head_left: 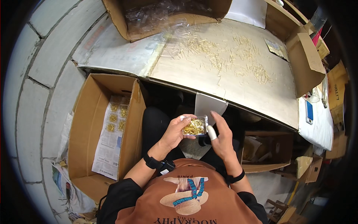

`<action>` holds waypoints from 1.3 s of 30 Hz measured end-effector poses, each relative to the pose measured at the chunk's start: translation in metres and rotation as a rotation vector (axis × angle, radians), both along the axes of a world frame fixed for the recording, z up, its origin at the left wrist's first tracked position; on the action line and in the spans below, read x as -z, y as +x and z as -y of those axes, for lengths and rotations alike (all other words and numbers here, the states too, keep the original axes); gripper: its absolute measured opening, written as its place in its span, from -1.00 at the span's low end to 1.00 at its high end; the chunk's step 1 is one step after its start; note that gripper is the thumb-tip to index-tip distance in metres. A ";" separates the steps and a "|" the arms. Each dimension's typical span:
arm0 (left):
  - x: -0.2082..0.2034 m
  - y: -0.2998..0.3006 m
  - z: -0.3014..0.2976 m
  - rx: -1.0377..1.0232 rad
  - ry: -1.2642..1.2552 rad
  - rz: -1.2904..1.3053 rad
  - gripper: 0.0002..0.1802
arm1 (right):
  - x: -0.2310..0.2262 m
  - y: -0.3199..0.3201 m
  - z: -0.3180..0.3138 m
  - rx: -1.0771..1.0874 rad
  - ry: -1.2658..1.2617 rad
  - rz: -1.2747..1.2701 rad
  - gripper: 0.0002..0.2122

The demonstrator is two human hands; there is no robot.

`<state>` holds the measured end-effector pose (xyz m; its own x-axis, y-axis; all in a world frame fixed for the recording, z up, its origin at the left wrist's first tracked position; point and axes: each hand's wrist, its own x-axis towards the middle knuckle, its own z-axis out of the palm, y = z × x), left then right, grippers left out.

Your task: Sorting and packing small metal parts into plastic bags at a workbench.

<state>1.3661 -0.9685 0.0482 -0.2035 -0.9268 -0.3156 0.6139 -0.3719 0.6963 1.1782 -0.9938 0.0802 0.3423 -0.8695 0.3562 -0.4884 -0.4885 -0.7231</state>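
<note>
My left hand [172,132] grips a small clear plastic box [194,126] in front of my chest, thumb on its upper rim and fingers beneath. Inside lie many small, thin, gold-coloured metal pieces; their exact kind is too small to tell. Just right of the box is my right hand [223,143], thumb and fingers apart, with a white covering [212,132] on one digit. That digit is close to the box's right edge; I cannot tell whether they touch. Beyond the hands, a white sheet [210,104] hangs from the table edge.
Loose gold-coloured pieces [223,52] are scattered over the table [179,76]. A carton of clear plastic boxes [149,16] stands at the far left. Left of my legs, an open carton [80,149] holds several filled boxes on newspaper. A blue-screened phone [309,112] lies at right.
</note>
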 end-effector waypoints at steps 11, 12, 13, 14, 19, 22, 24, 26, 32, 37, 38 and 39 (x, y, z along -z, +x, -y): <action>0.007 -0.005 0.001 -0.101 -0.061 -0.001 -0.60 | -0.004 0.024 -0.018 -0.306 -0.145 -0.495 -0.48; 0.007 -0.003 0.001 -0.103 -0.061 0.001 -0.60 | -0.004 0.025 -0.018 -0.316 -0.151 -0.474 -0.48; 0.003 -0.001 0.001 -0.094 -0.064 0.005 -0.60 | -0.004 0.027 -0.017 -0.327 -0.158 -0.452 -0.47; -0.001 0.001 0.001 -0.092 -0.070 0.009 -0.60 | -0.006 0.027 -0.017 -0.334 -0.161 -0.450 -0.47; -0.015 0.014 0.007 -0.152 -0.064 0.040 -0.62 | -0.021 0.033 -0.013 -0.338 -0.228 -0.492 -0.47; -0.030 0.019 0.015 -0.166 -0.074 0.106 -0.65 | -0.029 0.043 -0.011 -0.315 -0.196 -0.388 -0.45; -0.048 0.032 0.021 -0.138 -0.091 0.111 -0.65 | -0.042 0.045 -0.011 -0.260 -0.256 -0.231 -0.46; -0.067 0.061 0.025 -0.196 -0.118 0.188 -0.63 | -0.062 0.043 -0.013 -0.189 -0.262 -0.099 -0.48; -0.102 0.230 -0.029 -0.716 -0.254 0.495 -0.57 | -0.036 0.033 -0.009 -0.098 0.027 -0.034 -0.51; -0.008 0.312 -0.103 -0.805 0.054 0.552 -0.66 | -0.010 0.034 -0.013 -0.053 0.199 -0.103 -0.46; 0.018 0.316 -0.116 -0.767 0.210 0.570 -0.70 | -0.010 0.037 -0.011 -0.043 0.203 -0.118 -0.45; 0.037 0.317 -0.129 -0.712 0.311 0.517 -0.75 | -0.011 0.042 -0.007 -0.032 0.206 -0.134 -0.44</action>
<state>1.6828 -0.8396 0.0108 0.6151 -0.6375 -0.4639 0.4110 -0.2428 0.8787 1.2201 -0.9865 0.0908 0.4028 -0.9071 0.1223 -0.5733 -0.3542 -0.7388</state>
